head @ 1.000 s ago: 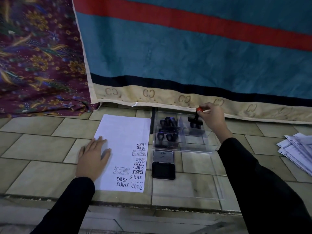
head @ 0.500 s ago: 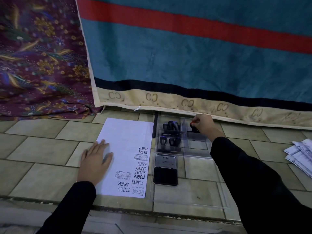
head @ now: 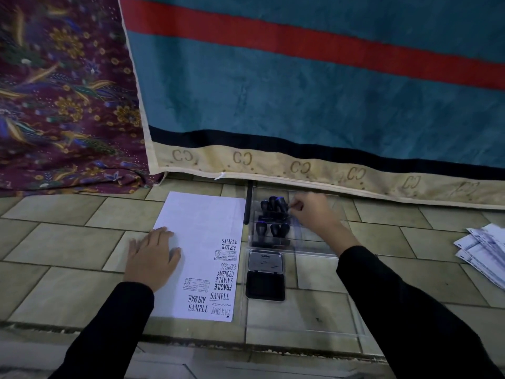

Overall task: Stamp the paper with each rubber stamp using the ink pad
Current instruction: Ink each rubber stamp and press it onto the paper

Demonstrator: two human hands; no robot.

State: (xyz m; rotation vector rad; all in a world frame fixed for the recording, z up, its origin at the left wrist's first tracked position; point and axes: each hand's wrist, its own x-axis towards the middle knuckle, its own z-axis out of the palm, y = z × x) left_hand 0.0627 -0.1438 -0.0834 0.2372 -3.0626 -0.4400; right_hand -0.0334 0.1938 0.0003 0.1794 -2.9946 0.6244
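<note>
Head cam: curling R fingertips in against far group of rubber stamps, knuckles bent; no clear pinch showing, so can't tell if gripping one or just touching. Hovering R hand over far end of clear tray, black sleeve trailing back to btm right. Laying L fingers straight and flat, holding nothing; pressing L hand palm-down, thumb side on left edge of paper, rest on floor tiles. Lying flat on tiles just left of tray: that paper, showing black imprints down its right margin – SAMPLE, AIR MAIL, EXPRESS, AMENDED, FRAGILE, FAX OUT, plus two boxed marks. Standing upright in tray's left compartments, handles up: far group by R fingers, near stamp group one compartment closer. Sitting open just on camera side of tray: ink pad, dark pad nearest, silver lid flipped back toward tray. Lying between paper and tray: thin black stick. Hanging behind everything: teal blanket w/ red stripe, floral cloth at left. Lying well apart at far right: loose printed sheets.
</note>
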